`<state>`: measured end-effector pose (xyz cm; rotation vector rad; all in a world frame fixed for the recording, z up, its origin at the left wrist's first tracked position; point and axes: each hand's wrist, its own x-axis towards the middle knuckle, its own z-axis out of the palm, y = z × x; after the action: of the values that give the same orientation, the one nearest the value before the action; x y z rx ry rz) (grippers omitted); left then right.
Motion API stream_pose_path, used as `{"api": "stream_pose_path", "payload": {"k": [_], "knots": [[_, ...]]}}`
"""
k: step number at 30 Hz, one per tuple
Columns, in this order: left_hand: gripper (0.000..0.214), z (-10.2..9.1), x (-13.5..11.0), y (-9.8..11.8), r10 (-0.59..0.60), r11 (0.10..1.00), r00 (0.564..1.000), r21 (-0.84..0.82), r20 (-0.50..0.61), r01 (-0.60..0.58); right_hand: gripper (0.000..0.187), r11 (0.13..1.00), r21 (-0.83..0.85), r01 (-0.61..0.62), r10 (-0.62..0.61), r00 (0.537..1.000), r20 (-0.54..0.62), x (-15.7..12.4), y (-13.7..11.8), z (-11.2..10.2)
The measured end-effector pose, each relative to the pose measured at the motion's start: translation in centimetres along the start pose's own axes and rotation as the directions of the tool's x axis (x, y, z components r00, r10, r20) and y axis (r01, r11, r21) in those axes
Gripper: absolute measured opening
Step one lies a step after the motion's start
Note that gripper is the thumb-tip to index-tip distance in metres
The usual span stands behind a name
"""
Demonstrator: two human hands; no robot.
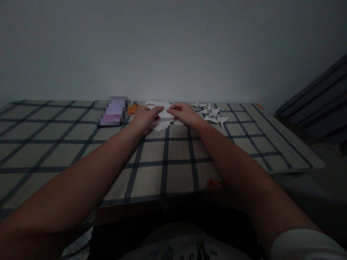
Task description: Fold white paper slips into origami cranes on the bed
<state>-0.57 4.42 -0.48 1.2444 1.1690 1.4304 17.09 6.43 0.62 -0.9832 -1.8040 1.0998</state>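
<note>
Left hand [145, 117] and right hand [185, 113] on a piece of white paper [166, 113], far side of the table.

So the paper's up between the two hands, just above some loose white sheets [159, 125] fanned out on the checked tablecloth [151, 162]. Left hand has it pinched, thumb lying across the top and fingers tucked under; right hand looks to be pinching the opposite edge between thumb and fingertips, though it's pretty dim in there and I can't make out the folds. Just right of the right hand there's a little cluster of pointy folded paper shapes [213, 113], kinda crane-like, some touching. Over on the left, a phone [113, 112] with its screen lit, pixelated, near the grey wall [173, 47].
</note>
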Motion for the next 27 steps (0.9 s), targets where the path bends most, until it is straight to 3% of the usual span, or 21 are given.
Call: {"api": "stream_pose_path", "payload": {"k": [5,11,15,20,27], "knots": [[0.022,-0.3,0.3,-0.4,0.012,1.000,1.000,-0.007,0.009,-0.012,0.017,0.974,-0.152,0.169,-0.178,0.983,-0.047,0.4,0.7,-0.2],[0.034,-0.3,0.8,-1.5,-0.079,0.994,0.996,0.072,-0.051,0.083,0.025,0.869,-0.335,0.364,-0.362,0.930,0.071,0.1,1.0,-0.6],[0.030,-0.3,1.0,-1.5,-0.105,0.994,0.994,-0.031,-0.012,0.104,0.019,0.803,-0.349,0.484,-0.461,0.874,0.151,0.3,1.3,-0.5],[0.015,0.1,0.6,-0.8,-0.170,0.968,0.980,-0.169,0.106,0.187,0.011,0.801,-0.398,0.447,-0.428,0.893,0.141,0.4,1.5,-0.6],[0.012,0.4,0.4,-0.2,-0.163,0.951,0.983,-0.254,0.084,0.179,0.010,0.841,-0.387,0.378,-0.387,0.920,0.060,0.3,1.4,-0.9]]}}
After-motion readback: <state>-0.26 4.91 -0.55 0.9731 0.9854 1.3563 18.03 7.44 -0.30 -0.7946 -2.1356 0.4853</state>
